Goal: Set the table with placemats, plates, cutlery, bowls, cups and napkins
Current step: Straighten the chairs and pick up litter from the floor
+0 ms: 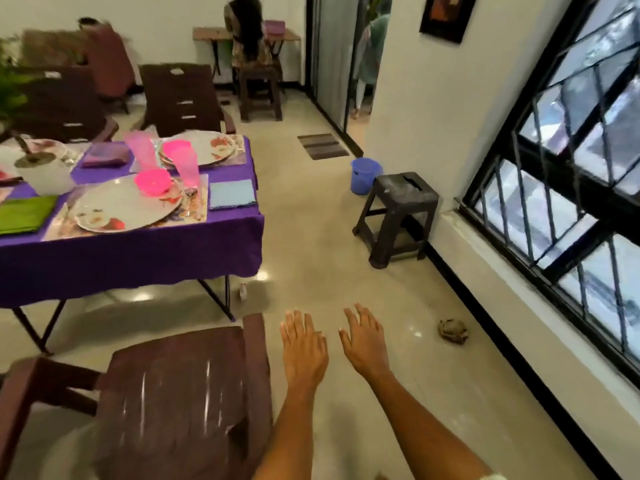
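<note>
A table under a purple cloth stands at the left. On it lie two patterned plates on placemats, each with a pink bowl and a tall pink cup beside it. A light blue napkin, a purple napkin and a green napkin lie flat on the cloth. Cutlery rests beside the near plate. My left hand and my right hand hover side by side over the floor, right of the table, fingers spread, holding nothing.
A brown plastic chair is just left of my arms. Two more chairs stand behind the table. A dark stool and blue bucket sit by the window wall. A crumpled object lies on the floor. A person stands far back.
</note>
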Tool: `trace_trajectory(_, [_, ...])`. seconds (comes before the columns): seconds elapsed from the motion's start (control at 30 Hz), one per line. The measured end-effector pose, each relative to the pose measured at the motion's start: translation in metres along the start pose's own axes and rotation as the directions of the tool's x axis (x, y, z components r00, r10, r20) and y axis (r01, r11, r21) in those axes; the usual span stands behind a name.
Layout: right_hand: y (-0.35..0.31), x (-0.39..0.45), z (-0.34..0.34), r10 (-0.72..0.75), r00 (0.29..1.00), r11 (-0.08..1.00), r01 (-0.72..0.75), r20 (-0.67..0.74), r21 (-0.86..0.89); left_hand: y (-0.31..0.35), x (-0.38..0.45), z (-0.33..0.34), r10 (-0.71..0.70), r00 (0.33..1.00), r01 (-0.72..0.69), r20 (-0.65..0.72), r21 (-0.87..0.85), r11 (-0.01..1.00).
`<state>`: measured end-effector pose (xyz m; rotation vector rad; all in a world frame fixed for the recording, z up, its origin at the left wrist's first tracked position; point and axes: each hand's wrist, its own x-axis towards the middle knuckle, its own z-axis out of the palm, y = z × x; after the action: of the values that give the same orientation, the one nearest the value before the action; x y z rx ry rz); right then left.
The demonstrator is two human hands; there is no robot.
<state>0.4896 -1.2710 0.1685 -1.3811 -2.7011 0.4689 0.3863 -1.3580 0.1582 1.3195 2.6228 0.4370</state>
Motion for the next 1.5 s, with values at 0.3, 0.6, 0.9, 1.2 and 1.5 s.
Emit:
trace_trajectory(0.3, [0.093, 0.157, -0.039, -0.069, 0.992, 0.997, 0.066, 0.108, 0.027, 0.112, 0.16, 0.024, -0.128, 0.991, 0.127, 0.025, 0.036, 0.991])
trace_trajectory(0.6, [0.109, 0.377, -0.043, -0.191, 0.972, 0.981, 0.188, 0.135, 0.037, 0.121, 0.363, 0.066, -0.229, 0.973, 0.227, -0.026, -0.05, 0.972])
trace_trajectory(0.9, [0.061, 0.627, -0.078, -0.27, 0.954, 0.958, 0.252, 0.13, 0.139, 0.114, 0.6, 0.021, -0.336, 0.938, 0.299, -0.081, -0.299, 0.906])
trace_trajectory(1.2, [-0.041, 0.888, -0.08, -0.427, 0.899, 0.881, 0.388, 0.101, 0.271, 0.048, 0.838, -0.032, -0.6, 0.791, 0.399, -0.121, -0.642, 0.655])
trace_trajectory(1.5, [-0.174, 1.088, -0.045, -0.59, 0.759, 0.791, 0.475, 0.274, 0.387, -0.054, 1.028, -0.076, -0.833, 0.535, 0.474, -0.141, -0.766, 0.434])
